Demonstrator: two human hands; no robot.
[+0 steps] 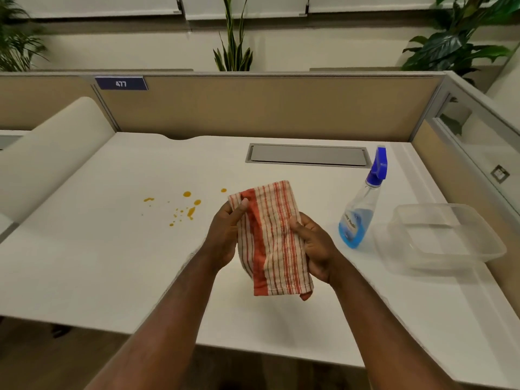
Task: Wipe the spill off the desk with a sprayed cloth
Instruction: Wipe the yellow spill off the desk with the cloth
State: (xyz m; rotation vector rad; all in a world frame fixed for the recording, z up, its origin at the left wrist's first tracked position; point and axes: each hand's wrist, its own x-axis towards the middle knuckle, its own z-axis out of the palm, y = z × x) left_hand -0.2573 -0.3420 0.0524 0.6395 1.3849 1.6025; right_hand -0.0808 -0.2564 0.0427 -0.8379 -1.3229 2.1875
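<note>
Red-striped cloth [271,240]: I am gripping it folded between my left hand [225,235] and right hand [316,246], above the white desk [98,263]; orange spill [184,206] lying left; spray bottle [361,204] standing right.

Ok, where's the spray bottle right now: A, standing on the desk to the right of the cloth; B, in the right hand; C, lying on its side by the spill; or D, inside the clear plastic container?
A: the spray bottle stands upright on the desk, right of the cloth, beside the clear container.
</note>
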